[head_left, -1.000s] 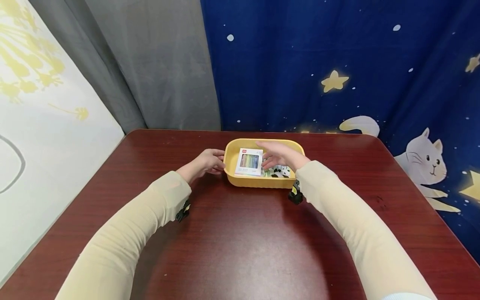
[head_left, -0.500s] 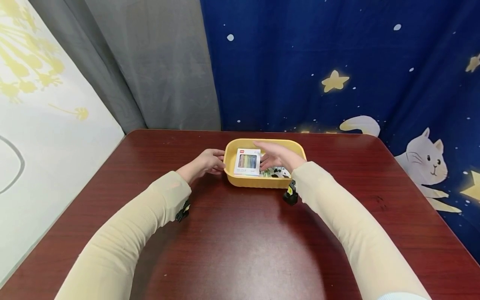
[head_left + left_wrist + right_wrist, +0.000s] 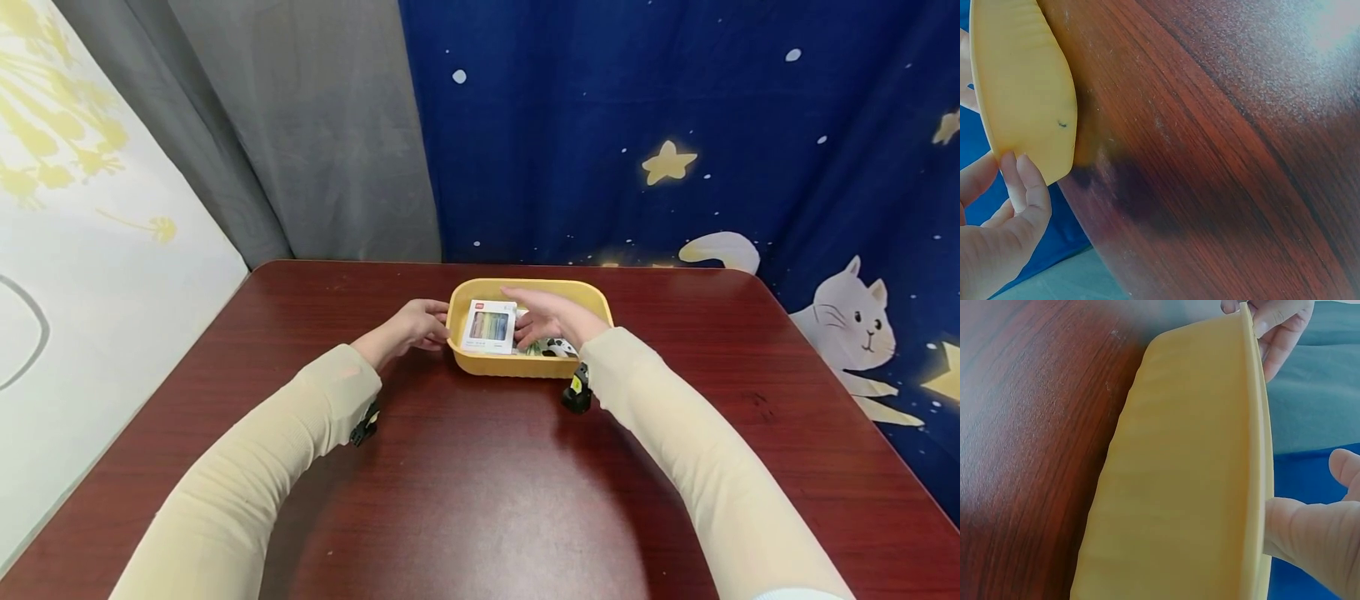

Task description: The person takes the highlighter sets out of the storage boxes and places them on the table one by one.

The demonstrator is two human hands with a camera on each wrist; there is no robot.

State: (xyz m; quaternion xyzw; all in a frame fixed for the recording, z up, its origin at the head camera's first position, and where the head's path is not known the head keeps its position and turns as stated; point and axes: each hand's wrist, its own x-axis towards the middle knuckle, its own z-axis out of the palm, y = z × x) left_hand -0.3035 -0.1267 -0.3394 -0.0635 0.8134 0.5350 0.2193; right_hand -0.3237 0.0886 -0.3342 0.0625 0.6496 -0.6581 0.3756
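Observation:
A yellow plastic basket (image 3: 517, 367) stands on the table near its far edge. At its left end my left hand (image 3: 408, 327) pinches the rim, thumb and fingertips right at the wall (image 3: 1029, 94). Inside, at the left, lies a white box (image 3: 489, 327) with a window showing a row of coloured sticks. My right hand (image 3: 553, 317) reaches over the near rim into the basket, fingers loosely bent beside the box's right edge. Under that hand an item printed with pandas (image 3: 558, 347) is partly covered. The right wrist view shows the right thumb (image 3: 1300, 528) over the rim; the basket wall hides the contents.
The dark red wooden table (image 3: 450, 483) spreads out in front of the basket. Behind it hang a grey curtain (image 3: 322, 133) and a blue star-patterned curtain (image 3: 562, 150). A white panel (image 3: 90, 317) stands along the left side.
The white box has slid left inside the basket, towards its left end. My right hand has moved left along with it. The left hand has stayed at the basket's left end.

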